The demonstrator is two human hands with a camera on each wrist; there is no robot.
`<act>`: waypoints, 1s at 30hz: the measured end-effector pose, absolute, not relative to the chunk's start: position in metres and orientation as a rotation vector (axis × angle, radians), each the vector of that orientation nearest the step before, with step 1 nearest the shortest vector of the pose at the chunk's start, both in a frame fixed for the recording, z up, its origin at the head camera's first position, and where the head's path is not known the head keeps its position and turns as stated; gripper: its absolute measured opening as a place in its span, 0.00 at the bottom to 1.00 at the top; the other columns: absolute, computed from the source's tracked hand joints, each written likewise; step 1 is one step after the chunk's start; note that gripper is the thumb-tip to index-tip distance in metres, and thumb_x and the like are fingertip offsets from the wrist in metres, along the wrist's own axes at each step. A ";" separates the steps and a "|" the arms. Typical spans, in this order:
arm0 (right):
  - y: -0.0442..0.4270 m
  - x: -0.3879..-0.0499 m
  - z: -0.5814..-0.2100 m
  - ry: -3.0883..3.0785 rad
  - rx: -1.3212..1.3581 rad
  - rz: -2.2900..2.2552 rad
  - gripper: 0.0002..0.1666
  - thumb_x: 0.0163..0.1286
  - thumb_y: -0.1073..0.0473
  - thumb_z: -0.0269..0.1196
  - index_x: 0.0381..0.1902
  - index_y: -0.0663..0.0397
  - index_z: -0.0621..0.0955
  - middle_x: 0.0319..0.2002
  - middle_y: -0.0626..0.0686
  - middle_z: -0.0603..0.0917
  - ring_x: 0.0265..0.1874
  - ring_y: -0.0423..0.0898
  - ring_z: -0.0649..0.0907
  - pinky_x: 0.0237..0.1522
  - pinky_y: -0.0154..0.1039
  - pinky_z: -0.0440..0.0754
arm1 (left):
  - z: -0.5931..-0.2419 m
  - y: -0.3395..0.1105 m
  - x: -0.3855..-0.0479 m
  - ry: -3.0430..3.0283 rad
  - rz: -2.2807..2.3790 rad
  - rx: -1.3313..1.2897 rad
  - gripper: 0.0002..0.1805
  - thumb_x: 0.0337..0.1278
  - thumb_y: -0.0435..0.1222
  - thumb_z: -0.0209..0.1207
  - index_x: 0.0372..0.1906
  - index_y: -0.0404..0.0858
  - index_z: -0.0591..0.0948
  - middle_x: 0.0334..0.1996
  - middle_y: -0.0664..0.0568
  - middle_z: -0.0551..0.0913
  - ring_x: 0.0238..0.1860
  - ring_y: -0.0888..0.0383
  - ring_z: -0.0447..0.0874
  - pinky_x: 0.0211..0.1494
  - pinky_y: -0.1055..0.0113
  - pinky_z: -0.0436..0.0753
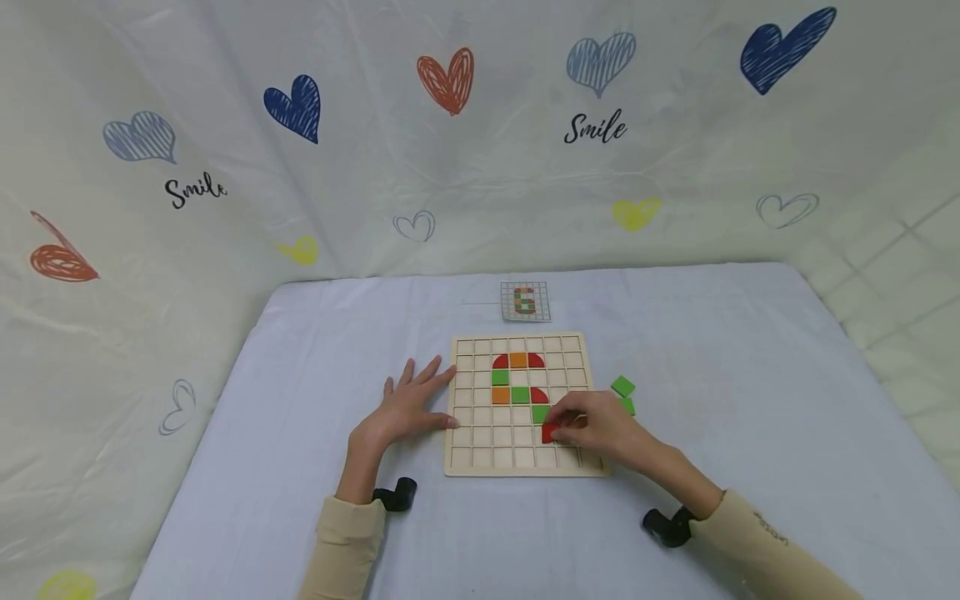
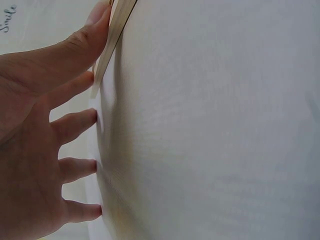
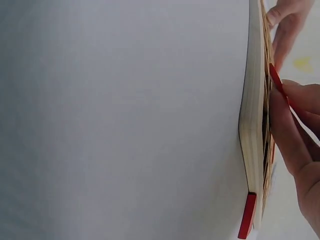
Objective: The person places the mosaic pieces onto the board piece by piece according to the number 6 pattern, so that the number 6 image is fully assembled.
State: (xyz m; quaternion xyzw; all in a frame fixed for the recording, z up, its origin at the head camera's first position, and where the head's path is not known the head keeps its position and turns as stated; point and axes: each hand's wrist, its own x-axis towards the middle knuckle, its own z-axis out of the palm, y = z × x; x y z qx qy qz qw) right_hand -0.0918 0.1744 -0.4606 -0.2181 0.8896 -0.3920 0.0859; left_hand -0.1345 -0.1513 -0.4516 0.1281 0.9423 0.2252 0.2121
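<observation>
A wooden grid board point(image 1: 480, 458) lies on the table, with red, orange and green tiles set in some of its cells. My right hand point(image 1: 600, 425) pinches a red tile point(image 1: 548, 433) between thumb and fingers, over the board's lower right, just below a green tile point(image 1: 540, 414). In the right wrist view that red tile point(image 3: 276, 79) looks tilted at the board surface. My left hand point(image 1: 405, 408) is spread, with its thumb point(image 2: 90, 37) and index finger touching the board's left edge; the other fingertips rest on the cloth.
Two loose green tiles point(image 1: 622, 386) lie right of the board, one partly behind my right hand. Another red tile point(image 3: 247, 216) lies against the board's side. Beyond the board is a small pattern card point(image 1: 526, 317). A white cloth point(image 1: 337, 350) covers the table.
</observation>
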 end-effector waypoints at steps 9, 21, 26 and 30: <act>0.169 -0.090 -0.459 2.694 -0.708 -1.099 0.11 0.58 0.68 0.77 0.39 0.53 0.89 0.33 0.44 0.87 0.31 0.39 0.81 0.35 0.31 0.83 | -0.451 -0.151 -0.135 2.614 0.626 0.366 0.49 0.57 0.53 0.71 0.82 0.53 0.61 0.84 0.51 0.48 0.83 0.35 0.29 0.77 0.27 0.36; 0.165 -0.090 -0.461 2.713 -0.822 -1.113 0.14 0.55 0.73 0.76 0.38 0.54 0.88 0.32 0.46 0.87 0.29 0.39 0.81 0.33 0.32 0.84 | -0.452 -0.151 -0.137 2.608 0.622 0.379 0.50 0.57 0.53 0.71 0.82 0.54 0.60 0.84 0.51 0.47 0.83 0.36 0.28 0.77 0.27 0.35; 0.165 -0.088 -0.460 2.722 -0.823 -1.113 0.13 0.56 0.73 0.75 0.37 0.55 0.88 0.32 0.47 0.88 0.30 0.42 0.82 0.34 0.33 0.85 | -0.452 -0.152 -0.136 2.611 0.630 0.380 0.50 0.57 0.52 0.71 0.82 0.52 0.60 0.84 0.50 0.48 0.83 0.34 0.30 0.77 0.27 0.36; 0.169 -0.087 -0.458 2.697 -0.790 -1.125 0.12 0.58 0.73 0.72 0.39 0.55 0.88 0.35 0.47 0.88 0.34 0.42 0.84 0.38 0.35 0.86 | -0.453 -0.153 -0.135 2.613 0.638 0.376 0.50 0.57 0.51 0.72 0.82 0.50 0.60 0.84 0.48 0.48 0.83 0.33 0.31 0.77 0.26 0.36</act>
